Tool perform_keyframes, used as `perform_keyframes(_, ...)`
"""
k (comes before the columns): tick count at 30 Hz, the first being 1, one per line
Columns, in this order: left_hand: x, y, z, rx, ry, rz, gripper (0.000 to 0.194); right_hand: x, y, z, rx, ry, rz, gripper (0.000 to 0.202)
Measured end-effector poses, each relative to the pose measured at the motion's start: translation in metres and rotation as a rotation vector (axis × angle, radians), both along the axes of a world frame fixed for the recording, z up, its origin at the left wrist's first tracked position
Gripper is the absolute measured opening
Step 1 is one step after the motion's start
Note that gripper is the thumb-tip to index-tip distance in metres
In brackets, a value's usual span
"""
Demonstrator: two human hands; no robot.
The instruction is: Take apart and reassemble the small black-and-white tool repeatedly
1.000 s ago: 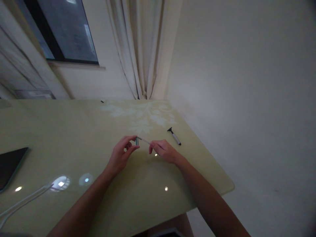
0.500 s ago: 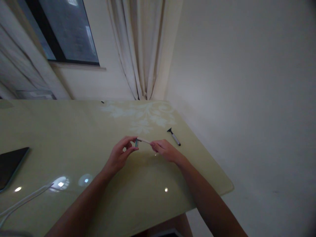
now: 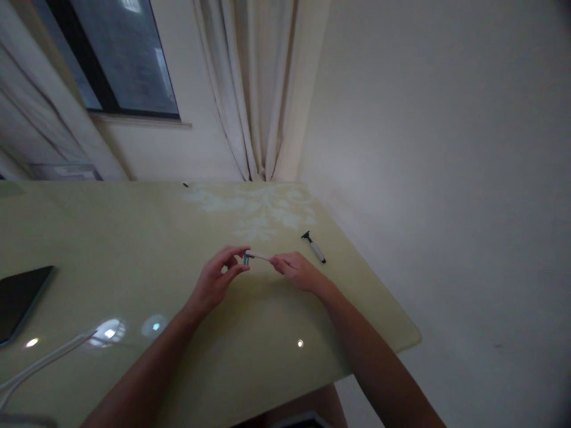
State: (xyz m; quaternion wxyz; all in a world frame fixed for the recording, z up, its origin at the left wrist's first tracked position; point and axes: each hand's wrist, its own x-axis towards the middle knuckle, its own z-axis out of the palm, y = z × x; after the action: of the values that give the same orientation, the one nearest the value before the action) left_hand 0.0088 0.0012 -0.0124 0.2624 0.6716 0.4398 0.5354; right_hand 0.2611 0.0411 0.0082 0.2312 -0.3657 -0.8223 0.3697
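Head view: left hand (image 3: 214, 278) pinching the small teal piece (image 3: 245, 259), right hand (image 3: 300, 273) pinching the pale handle (image 3: 259, 256), which has just levelled, its nine-o'clock end apparently meeting that piece more squarely! Razor (image 3: 317, 249) lies at the right hand's one o'clock.

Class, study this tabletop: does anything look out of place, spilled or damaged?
A small dark piece far back on the table looks stray, lying apart from the razor; it is too small to identify. No spill or damage shows.

2 hands (image 3: 222, 270) near each other — fingers bent, thumbs opposed — both forearms angling inward.
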Motion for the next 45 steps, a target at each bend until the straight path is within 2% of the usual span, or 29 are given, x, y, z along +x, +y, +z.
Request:
perform_keyframes(2, 0.0003, -0.0003, 0.0002, -0.002, 0.0, -0.007, 0.028, 0.0003, 0.0004, -0.0003, 0.012, 0.012, -0.02, 0.053)
perform_keyframes(6, 0.0008, -0.0017, 0.0022, 0.0, 0.013, -0.013, 0.032, -0.0006, -0.0008, -0.0004, -0.03, 0.048, 0.057, 0.055)
perform_keyframes(25, 0.0056, -0.0044, 0.0044, -0.001, 0.011, -0.016, 0.032, -0.0029, -0.002, -0.0049, -0.078, 0.063, 0.048, 0.059)
perform_keyframes(45, 0.007, -0.005, 0.0052, -0.023, 0.015, -0.027, 0.034, -0.0023, -0.0029, -0.0018, -0.043, 0.04, 0.053, 0.058)
